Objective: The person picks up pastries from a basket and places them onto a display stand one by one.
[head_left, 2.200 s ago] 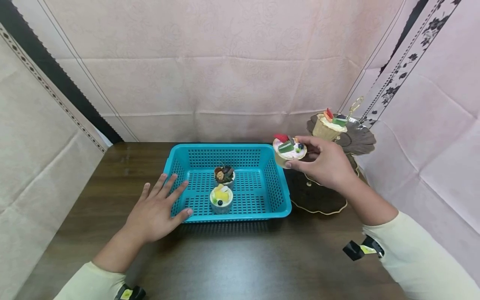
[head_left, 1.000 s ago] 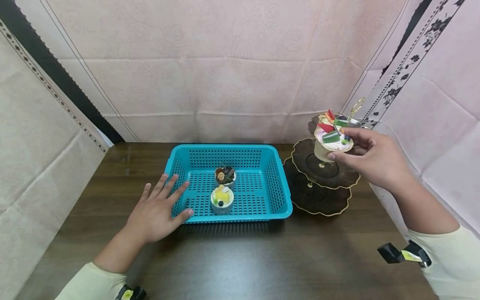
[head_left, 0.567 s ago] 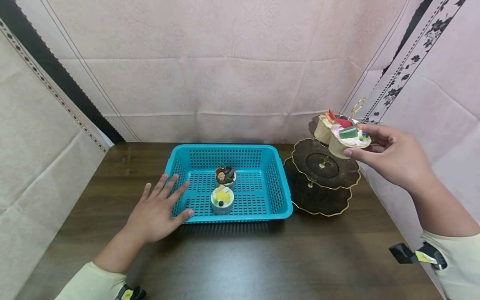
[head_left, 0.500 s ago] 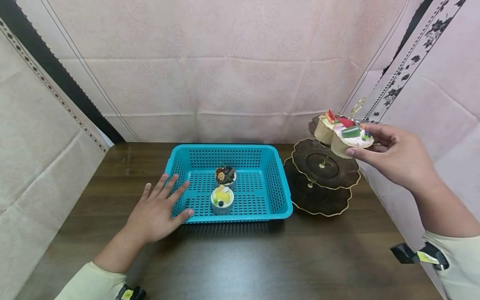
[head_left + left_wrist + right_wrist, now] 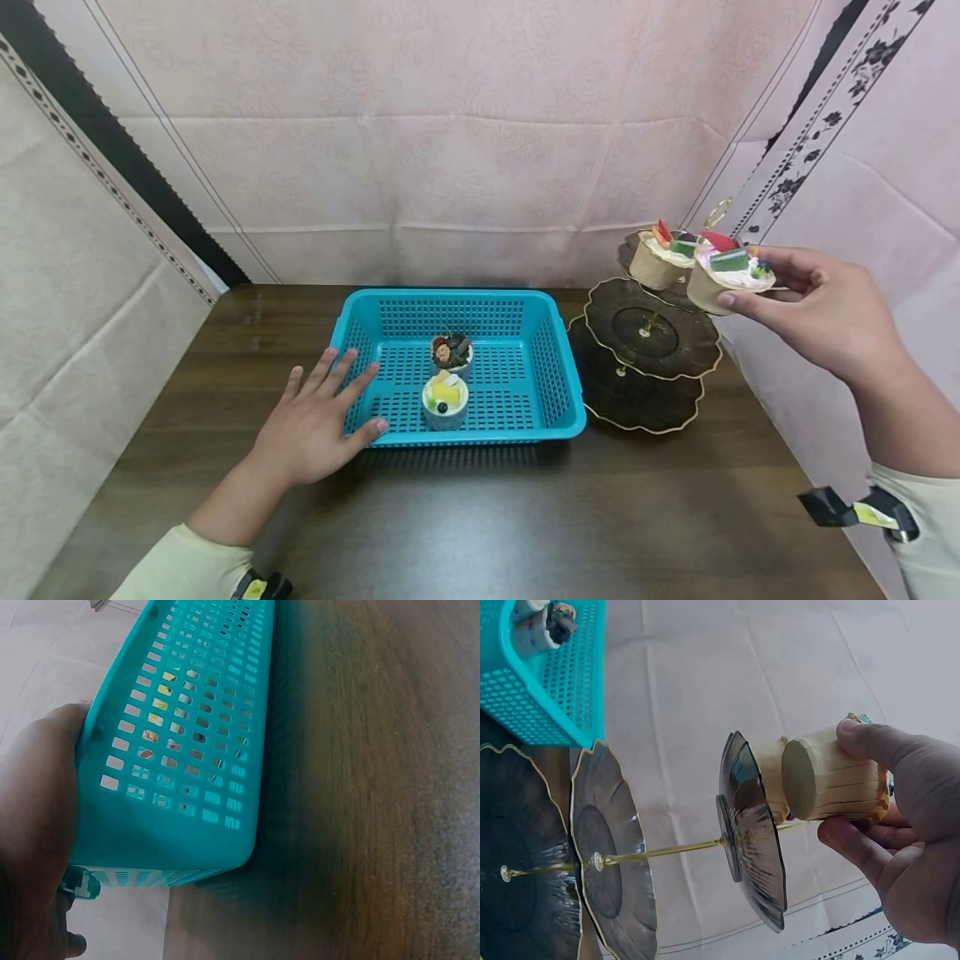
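My right hand (image 5: 832, 312) pinches a cream-topped cupcake (image 5: 723, 279) with red and green fruit pieces, thumb on the near side. In the right wrist view this cupcake (image 5: 836, 776) is held just above the top plate (image 5: 754, 832) of a tiered cake stand (image 5: 641, 329). A second cupcake (image 5: 654, 262) sits on that top plate. My left hand (image 5: 307, 425) lies with spread fingers over the left rim of the blue plastic basket (image 5: 525, 429). Inside the basket stand a yellow-fruit cupcake (image 5: 444, 404) and a dark-topped cupcake (image 5: 452, 354).
The two lower plates (image 5: 615, 855) of the stand have gold wavy rims. A gold handle (image 5: 717, 213) rises from its top. Pale cloth (image 5: 480, 167) hangs behind the brown wooden table (image 5: 480, 517) and at both sides.
My right hand has carried the cupcake rightward from beside the basket's right rim to over the stand's top plate. The left hand stays at the basket.
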A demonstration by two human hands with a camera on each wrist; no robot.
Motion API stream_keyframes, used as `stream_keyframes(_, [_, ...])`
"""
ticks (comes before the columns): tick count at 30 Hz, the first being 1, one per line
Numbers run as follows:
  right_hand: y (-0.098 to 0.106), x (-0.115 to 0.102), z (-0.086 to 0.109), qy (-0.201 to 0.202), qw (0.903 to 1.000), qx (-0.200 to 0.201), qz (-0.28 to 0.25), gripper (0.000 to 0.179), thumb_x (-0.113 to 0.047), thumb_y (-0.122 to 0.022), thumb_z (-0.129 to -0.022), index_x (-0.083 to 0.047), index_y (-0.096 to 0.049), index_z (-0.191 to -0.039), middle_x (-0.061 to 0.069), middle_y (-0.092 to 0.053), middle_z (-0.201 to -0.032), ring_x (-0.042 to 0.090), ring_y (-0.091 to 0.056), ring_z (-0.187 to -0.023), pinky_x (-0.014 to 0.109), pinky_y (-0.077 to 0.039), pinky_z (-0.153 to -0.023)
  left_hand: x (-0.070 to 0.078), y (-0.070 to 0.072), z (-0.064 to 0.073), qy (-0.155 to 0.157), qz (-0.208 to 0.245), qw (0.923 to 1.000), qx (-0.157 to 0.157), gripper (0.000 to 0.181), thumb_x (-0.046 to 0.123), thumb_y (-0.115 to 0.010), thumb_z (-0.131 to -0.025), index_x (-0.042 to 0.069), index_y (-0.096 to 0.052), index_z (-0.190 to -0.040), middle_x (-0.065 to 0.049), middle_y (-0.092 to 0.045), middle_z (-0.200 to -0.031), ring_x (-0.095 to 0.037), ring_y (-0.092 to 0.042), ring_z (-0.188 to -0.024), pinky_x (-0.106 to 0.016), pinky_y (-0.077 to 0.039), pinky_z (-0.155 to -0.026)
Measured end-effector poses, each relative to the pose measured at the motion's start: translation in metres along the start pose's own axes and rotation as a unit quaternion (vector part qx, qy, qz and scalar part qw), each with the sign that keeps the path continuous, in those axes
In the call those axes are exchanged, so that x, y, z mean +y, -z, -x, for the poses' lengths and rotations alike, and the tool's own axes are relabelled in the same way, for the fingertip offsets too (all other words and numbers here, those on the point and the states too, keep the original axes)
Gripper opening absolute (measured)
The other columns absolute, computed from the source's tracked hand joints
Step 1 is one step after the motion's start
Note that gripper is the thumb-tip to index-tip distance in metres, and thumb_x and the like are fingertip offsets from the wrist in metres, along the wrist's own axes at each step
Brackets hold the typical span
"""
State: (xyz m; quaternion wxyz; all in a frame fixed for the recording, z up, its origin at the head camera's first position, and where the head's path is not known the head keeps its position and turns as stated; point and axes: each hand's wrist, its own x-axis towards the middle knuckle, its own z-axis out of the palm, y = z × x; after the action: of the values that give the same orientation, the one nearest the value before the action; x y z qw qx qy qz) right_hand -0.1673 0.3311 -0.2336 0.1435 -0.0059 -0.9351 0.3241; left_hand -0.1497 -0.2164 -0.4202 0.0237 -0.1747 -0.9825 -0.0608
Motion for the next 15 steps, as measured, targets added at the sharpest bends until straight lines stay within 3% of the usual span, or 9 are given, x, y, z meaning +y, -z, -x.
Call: stream_keyframes(15, [0.003, 0.021, -0.01, -0.019, 0.9986, 0.012, 0.047, 0.079, -0.05, -0.085, -0.082, 0.0, -0.062, -0.138, -0.028, -0.06, -0.091, -0.02, -0.056, -0.073, 0.013, -0.047, -0.057, 0.001, 0.0, 0.0, 0.004, -0.001, 1.0, -0.002, 0.089, 0.08, -0.028, -0.097, 0.022, -0.026, -0.165, -0.016, -0.014, -0.17, -0.038, 0.001, -0.156, -0.072, -0.002, -0.116])
